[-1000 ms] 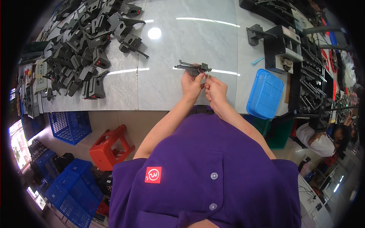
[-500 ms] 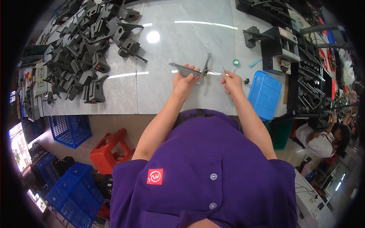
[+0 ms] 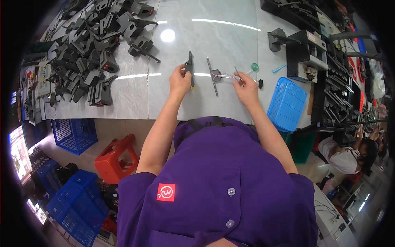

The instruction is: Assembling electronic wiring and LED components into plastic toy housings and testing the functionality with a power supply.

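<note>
My left hand (image 3: 180, 82) is closed around a dark grey narrow part (image 3: 191, 68), held upright on its edge, with a bit of yellow at its lower end. To its right on the table lies a long thin bar with a dark block at its middle (image 3: 215, 75). Thin pinkish wires (image 3: 227, 77) run from the block toward my right hand (image 3: 247, 89). That hand pinches a slim metal pointed tool (image 3: 237, 71), whose exact kind I cannot make out. A small black connector-like piece (image 3: 260, 83) lies just beyond my right fingers.
Dark grey housings (image 3: 98, 53) are heaped at the left. On the right are a blue basket (image 3: 286, 103), a light-blue small tool (image 3: 279, 68), a green round item (image 3: 254, 67) and a black machine (image 3: 302, 53). A red stool (image 3: 117, 160) and blue crates (image 3: 76, 138) stand below the table.
The dark grey part in my left hand has moved left, apart from the bar with wires, which now lies on the table. My right hand has shifted slightly left.
</note>
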Available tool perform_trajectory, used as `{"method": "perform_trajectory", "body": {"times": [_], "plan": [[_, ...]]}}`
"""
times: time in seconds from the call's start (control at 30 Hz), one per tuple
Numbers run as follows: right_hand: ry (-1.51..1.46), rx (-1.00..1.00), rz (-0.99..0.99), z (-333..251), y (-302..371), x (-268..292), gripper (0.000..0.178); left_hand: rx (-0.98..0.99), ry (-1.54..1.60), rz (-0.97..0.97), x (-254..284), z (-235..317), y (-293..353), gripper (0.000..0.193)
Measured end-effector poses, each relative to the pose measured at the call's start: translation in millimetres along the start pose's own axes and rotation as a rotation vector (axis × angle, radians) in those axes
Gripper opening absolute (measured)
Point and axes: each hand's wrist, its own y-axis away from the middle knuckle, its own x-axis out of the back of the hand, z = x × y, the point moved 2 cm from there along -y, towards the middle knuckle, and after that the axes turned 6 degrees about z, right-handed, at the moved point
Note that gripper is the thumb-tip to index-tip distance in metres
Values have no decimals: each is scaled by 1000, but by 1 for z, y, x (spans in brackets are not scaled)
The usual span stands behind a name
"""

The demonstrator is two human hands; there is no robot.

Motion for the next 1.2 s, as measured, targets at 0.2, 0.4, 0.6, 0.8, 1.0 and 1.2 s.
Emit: {"method": "perform_trajectory", "body": {"times": [0.2,0.4,0.6,0.8,1.0,1.2], "plan": [[11,69,-53,-6,-8,-19,33,148,52,-32,11,7,9,35],[-3,-82,-56,-8,-3,-13,33,334,441,-73,10,0,11,39],[51,-131,-91,2,-4,-13,34,317,407,-74,9,1,13,42],[9,-20,-35,16,-7,-22,31,139,192,31,9,-5,11,38],[-3,-135,-89,9,-11,-20,26,-511,-444,322,2,-2,21,34],[-24,-146,-64,13,-13,-21,22,-307,-132,19,-19,5,40,27]]}}
